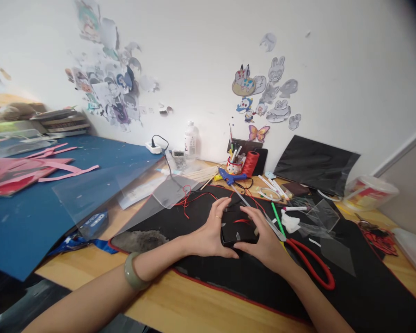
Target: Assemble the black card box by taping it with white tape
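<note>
A small black box [240,232] with red wire on its top lies on the black mat [256,291]. My left hand [205,237] curves around its left side, thumb at the near edge and fingers toward the far side. From the right, my right hand [268,245] grips the same box in a mirrored curve. Parts of the box's sides are hidden behind the fingers. Just right of my right hand lie red-handled scissors [314,266], partly under the hand, and a green stick [278,218]. Beyond the box, loose red wire [185,202] trails over the mat.
A blue glue gun [231,177], a pen cup [234,165] and a red thread spool [250,163] stand behind the mat. Clear plastic pieces [338,254] and crumpled white tissue [290,222] lie at right. A large blue board [31,226] covers the left.
</note>
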Demonstrator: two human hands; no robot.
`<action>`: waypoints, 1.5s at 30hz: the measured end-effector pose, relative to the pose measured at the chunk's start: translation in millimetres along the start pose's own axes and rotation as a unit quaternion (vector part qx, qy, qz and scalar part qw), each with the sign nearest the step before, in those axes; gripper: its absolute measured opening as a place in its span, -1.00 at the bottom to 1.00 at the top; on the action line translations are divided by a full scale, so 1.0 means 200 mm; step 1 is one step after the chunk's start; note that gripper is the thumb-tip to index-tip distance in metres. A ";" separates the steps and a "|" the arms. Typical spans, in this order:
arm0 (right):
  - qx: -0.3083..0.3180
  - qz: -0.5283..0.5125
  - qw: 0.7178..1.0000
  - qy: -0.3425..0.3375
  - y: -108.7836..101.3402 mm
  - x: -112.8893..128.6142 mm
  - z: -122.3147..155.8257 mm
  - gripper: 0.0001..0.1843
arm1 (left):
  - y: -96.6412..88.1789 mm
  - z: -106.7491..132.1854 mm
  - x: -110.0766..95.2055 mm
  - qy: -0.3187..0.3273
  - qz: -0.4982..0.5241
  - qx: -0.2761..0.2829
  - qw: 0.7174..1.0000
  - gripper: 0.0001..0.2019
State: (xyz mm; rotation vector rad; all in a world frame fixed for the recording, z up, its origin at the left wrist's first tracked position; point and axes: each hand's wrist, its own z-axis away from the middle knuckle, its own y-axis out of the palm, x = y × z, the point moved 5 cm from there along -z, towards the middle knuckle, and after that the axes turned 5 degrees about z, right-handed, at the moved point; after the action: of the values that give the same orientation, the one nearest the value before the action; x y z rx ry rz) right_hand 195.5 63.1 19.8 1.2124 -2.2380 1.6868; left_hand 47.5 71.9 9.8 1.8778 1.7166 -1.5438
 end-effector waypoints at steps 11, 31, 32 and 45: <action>-0.140 -0.008 0.990 0.021 -0.08 -0.01 0.02 -0.28 | -0.04 -0.02 0.06 -0.040 0.040 -0.038 0.998 0.02; -0.182 0.015 0.981 -0.060 -0.15 0.14 0.03 -0.65 | -0.08 0.02 -0.06 0.167 -0.212 -0.117 0.956 -0.22; -0.180 0.013 0.982 -0.060 -0.16 0.15 0.03 -0.68 | -0.07 0.03 -0.07 0.184 -0.220 -0.116 0.951 -0.22; -0.197 -0.055 0.978 -0.023 -0.16 0.10 0.02 -0.64 | -0.04 0.03 -0.08 0.152 -0.156 -0.103 0.971 -0.21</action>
State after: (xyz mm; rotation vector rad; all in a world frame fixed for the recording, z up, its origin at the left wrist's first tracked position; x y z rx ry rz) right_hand 202.5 46.6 52.9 1.2535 -2.3315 1.1123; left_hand 41.8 60.1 23.1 1.8839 2.3010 -1.1482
